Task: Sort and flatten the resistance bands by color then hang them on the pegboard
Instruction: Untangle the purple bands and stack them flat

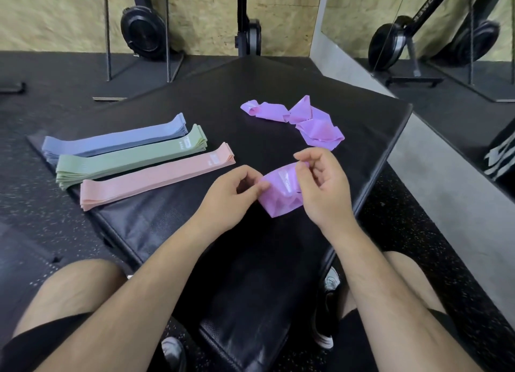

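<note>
A crumpled purple band [281,193] is held between both hands above the black padded bench [211,232]. My left hand [231,196] pinches its left edge and my right hand [323,187] pinches its upper right edge. Further back lie more crumpled purple bands [301,120] in a loose heap. On the left of the bench three flat stacks lie side by side: blue bands [117,140], green bands [131,157] and pink bands [156,176]. No pegboard is in view.
The bench's right edge [390,159] drops to a grey floor strip. Black rubber flooring [33,204] surrounds the bench. Gym machines with black wheels [145,34] stand against the wood-panel wall behind. My knees and shoes are below the bench.
</note>
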`<state>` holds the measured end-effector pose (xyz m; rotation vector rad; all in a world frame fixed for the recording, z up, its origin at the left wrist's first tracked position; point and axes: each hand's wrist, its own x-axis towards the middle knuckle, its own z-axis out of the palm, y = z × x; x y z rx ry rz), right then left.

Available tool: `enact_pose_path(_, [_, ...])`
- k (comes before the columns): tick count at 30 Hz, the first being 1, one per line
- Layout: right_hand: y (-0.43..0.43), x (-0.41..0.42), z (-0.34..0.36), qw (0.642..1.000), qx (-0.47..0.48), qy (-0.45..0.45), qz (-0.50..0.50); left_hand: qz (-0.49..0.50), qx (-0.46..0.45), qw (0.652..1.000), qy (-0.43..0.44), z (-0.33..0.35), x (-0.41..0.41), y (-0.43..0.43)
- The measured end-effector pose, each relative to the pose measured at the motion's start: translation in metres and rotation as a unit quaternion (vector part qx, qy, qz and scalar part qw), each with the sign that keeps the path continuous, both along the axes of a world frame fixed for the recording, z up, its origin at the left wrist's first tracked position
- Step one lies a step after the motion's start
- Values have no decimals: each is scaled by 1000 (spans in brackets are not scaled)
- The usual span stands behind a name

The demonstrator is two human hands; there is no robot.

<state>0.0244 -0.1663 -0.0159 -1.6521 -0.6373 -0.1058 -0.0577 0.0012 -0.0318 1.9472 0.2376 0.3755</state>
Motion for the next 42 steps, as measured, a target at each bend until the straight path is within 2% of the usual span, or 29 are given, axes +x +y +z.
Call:
enact_pose_path(3, [7,0,-3,1000,-17,14,-17,-18,-129,992,-6,5,-10,6])
enact_pose_path(5, [10,-1,-5,999,-41,11,-17,-17,-149,989,-1,7,-16,10])
enact_pose_path(13, [22,-16,-1,998,-25,35,44,-8,-159,987,-19,7,-35,25])
enact_pose_path(22, [27,-33,8,990,-57,51,122,-31,-44,997,-51,6,-37,23])
enact_pose_path(29, [29,-32,4,981,-33,125,144,49,-64,994,-78,12,-35,25])
enact_pose_path(32, [33,-31,2,981,-67,120,135,46,-91,991,-88,14,-37,26])
enact_pose_path(38, [30,-31,18,983,-56,105,141,-22,-142,985,-92,23,-41,22])
enact_pose_path(42, [32,-40,25,972,-123,94,176,-23,-91,993,-73,30,-46,20])
